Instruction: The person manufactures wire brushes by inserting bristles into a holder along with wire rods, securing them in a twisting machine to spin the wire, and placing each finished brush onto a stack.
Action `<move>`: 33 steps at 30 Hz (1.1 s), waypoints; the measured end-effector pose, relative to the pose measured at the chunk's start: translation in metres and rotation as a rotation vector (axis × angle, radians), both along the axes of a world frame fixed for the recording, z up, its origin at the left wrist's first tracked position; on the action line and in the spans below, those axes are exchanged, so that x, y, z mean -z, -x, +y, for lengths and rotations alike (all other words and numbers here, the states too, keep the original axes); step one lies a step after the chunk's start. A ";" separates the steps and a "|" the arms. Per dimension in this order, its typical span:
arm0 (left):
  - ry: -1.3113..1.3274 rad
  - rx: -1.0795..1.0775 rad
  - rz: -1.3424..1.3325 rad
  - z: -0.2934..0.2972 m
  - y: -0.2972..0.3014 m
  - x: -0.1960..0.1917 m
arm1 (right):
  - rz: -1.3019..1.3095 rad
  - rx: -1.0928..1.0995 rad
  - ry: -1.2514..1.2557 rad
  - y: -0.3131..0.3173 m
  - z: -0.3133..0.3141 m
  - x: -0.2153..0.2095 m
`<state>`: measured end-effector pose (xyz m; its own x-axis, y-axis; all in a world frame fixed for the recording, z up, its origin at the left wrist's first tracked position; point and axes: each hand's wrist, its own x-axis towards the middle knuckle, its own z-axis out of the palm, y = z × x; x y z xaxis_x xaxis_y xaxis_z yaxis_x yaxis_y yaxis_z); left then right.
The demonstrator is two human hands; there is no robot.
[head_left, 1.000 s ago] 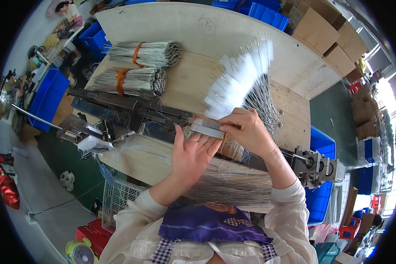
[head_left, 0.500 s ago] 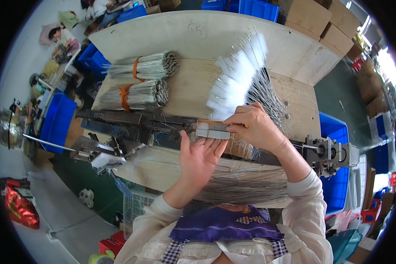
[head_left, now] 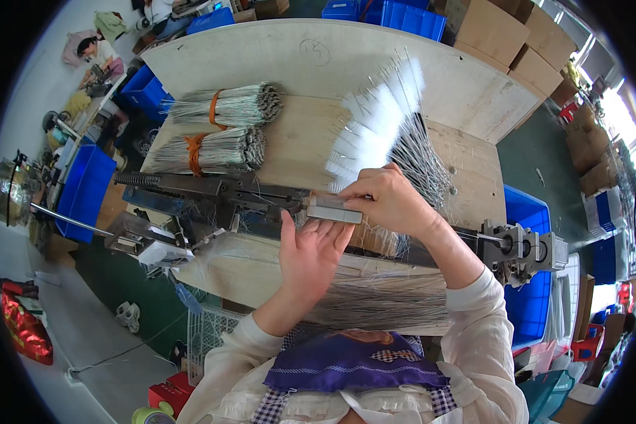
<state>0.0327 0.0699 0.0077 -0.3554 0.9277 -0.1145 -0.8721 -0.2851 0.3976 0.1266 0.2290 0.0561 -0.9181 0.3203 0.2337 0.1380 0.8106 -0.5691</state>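
Just in front of the machine rail, a grey metal bar [head_left: 332, 213] lies between my hands. My right hand [head_left: 392, 201] pinches its right end between thumb and fingers. Palm up, my left hand [head_left: 309, 261] has its fingers stretched out under the bar's near edge and its thumb apart, close to the dark machine clamp [head_left: 226, 194]. Whether its fingertips touch the bar is hidden. Beyond my right hand lies a fanned pile of twisted-wire brushes with white bristles [head_left: 378, 127], their bare wire stems [head_left: 425, 159] pointing right.
Two wire bundles [head_left: 244, 107] with orange ties lie at the back left. Loose straight wires [head_left: 381, 300] lie along the table's near side. A metal spindle head [head_left: 521, 247] stands at the right end, over a blue crate [head_left: 526, 311]. A wooden board [head_left: 374, 53] closes off the back.
White bristles that showed between my hands are now covered by the grey metal bar. My right hand keeps its pinch; the whole view has shifted slightly.
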 end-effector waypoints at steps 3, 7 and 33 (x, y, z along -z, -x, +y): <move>-0.012 0.012 -0.003 -0.003 0.002 0.003 | -0.079 0.007 -0.023 0.000 -0.003 -0.002; 0.007 0.007 0.001 0.001 0.000 0.000 | -0.018 0.003 -0.066 -0.003 0.001 0.000; -0.032 0.015 -0.124 0.001 0.007 0.004 | -0.173 0.073 -0.428 -0.014 -0.048 -0.008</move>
<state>0.0254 0.0708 0.0032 -0.3265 0.9367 -0.1267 -0.9183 -0.2826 0.2774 0.1410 0.1806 0.0637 -0.9338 0.2939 0.2042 0.2670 0.9521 -0.1494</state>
